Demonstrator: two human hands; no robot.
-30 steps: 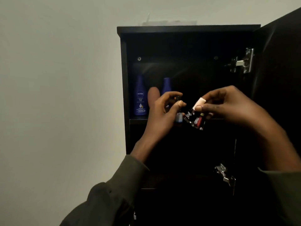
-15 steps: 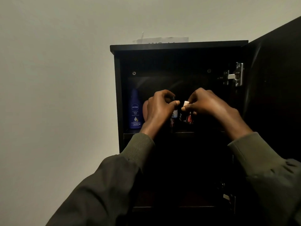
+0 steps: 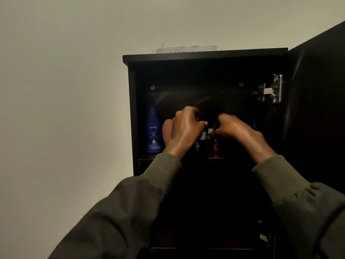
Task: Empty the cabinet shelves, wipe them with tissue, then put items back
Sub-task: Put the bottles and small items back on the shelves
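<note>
A dark wall cabinet [image 3: 205, 57] hangs with its door [image 3: 317, 109] swung open to the right. Both my hands reach into the upper shelf [image 3: 147, 160]. My left hand [image 3: 186, 129] pinches a small bottle with a pale label [image 3: 203, 137] by its cap. My right hand [image 3: 235, 128] grips a white-capped nail polish bottle [image 3: 210, 131] above a reddish bottle [image 3: 216, 146] that stands on the shelf. A blue Nivea body milk bottle [image 3: 153, 130] stands at the shelf's far left, with a pinkish rounded object [image 3: 167, 131] beside it, partly hidden by my left hand.
Metal hinges show at the door's upper edge [image 3: 272, 89] and lower edge [image 3: 267, 239]. A sheet of white paper [image 3: 186, 48] lies on the cabinet top. The lower compartment is too dark to read. A bare pale wall [image 3: 65, 109] fills the left.
Both hands have moved from in front of the cabinet into the upper shelf, carrying the small bottles down toward the shelf board. The view has tilted, so the cabinet sits lower in frame.
</note>
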